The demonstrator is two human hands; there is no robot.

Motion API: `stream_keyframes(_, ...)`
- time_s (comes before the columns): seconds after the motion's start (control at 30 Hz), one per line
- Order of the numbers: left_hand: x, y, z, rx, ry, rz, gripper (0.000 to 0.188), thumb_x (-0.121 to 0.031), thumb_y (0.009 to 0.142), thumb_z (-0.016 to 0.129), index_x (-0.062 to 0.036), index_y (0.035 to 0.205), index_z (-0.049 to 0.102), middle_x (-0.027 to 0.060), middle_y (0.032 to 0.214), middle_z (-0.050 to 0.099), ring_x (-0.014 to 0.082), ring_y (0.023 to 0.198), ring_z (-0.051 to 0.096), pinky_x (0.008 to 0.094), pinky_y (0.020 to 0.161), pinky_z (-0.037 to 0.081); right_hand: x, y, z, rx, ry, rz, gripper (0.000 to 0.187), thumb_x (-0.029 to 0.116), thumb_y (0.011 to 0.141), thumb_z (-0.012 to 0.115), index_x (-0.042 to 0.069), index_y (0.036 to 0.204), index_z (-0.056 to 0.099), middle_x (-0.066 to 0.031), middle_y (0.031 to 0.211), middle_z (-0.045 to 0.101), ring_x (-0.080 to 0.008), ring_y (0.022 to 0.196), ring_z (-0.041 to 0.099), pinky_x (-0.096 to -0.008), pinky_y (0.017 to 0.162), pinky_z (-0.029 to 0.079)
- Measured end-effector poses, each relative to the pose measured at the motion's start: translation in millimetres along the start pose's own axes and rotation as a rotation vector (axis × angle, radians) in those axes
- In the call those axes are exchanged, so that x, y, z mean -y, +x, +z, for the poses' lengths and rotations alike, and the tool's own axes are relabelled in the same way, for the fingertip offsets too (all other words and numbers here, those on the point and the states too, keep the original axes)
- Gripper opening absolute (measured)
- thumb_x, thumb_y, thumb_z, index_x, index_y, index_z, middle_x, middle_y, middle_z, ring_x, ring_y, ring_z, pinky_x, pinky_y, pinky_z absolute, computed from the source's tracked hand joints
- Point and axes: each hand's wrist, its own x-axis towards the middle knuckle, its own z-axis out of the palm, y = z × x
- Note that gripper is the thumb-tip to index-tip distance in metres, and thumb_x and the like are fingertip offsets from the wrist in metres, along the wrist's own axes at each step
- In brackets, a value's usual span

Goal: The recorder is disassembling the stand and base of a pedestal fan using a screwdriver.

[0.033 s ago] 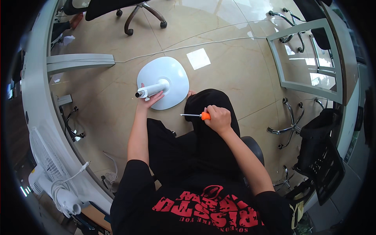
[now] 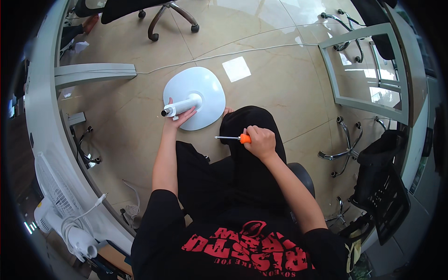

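Observation:
A white fan stand stands on the floor, its broad rounded base (image 2: pixel 209 93) under a short upright pole (image 2: pixel 182 107). The pole's open top end is dark, with a small white knob (image 2: pixel 175 118) on its side. My left hand (image 2: pixel 185 116) is wrapped round the pole, the fingers showing on its right side. Over my right thigh, my right hand (image 2: pixel 261 141) grips a screwdriver (image 2: pixel 228 137) by its orange handle. The metal shaft points left, apart from the stand.
A white fan head (image 2: pixel 63 186) with a coiled cord (image 2: pixel 77 231) lies on the long table (image 2: pixel 46 126) at left. A thin white cable (image 2: pixel 210 58) crosses the tiled floor beyond the base. Office chairs stand around, including a black mesh one (image 2: pixel 389 200) at right.

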Motion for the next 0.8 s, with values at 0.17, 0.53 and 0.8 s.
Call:
stream_keyframes(0.17, -2.4, 24.1, 4.6, -0.126, -0.234, 0.012, 0.104, -0.043, 0.082, 0.083, 0.0106, 0.147, 0.023, 0.0307, 0.155, 0.022, 0.0497, 0.136, 0.039, 0.0605, 0.108, 0.049, 3.5, 7.3, 2.0, -0.013, 0.034, -0.012, 0.025, 0.014, 0.08, 0.074, 0.01, 0.069, 0.052, -0.0053, 0.061, 0.052, -0.0255, 0.05, 0.056, -0.0362, 0.048, 0.045)
stream_keyframes(0.53, -7.8, 35.5, -22.2, -0.025, -0.372, -0.298, 0.085, -0.009, 0.08, 0.069, 0.0067, 0.147, 0.018, 0.0301, 0.127, 0.037, 0.0301, 0.096, 0.06, 0.0357, 0.079, 0.064, 11.9, 5.9, 2.0, -0.014, 0.007, -0.057, 0.022, 0.014, 0.08, 0.074, 0.01, 0.071, 0.054, -0.0051, 0.063, 0.055, -0.0254, 0.052, 0.059, -0.0362, 0.049, 0.046)
stream_keyframes(0.8, 25.3, -65.8, -10.5, 0.035, -0.231, -0.185, 0.066, -0.011, 0.087, 0.062, 0.0125, 0.139, 0.03, 0.0299, 0.117, 0.047, 0.0317, 0.097, 0.059, 0.0347, 0.073, 0.062, 20.4, 7.2, 2.2, -0.02, 0.009, -0.063, 0.024, 0.019, 0.086, 0.073, 0.011, 0.072, 0.055, -0.0057, 0.064, 0.056, -0.0265, 0.054, 0.061, -0.0376, 0.05, 0.048)
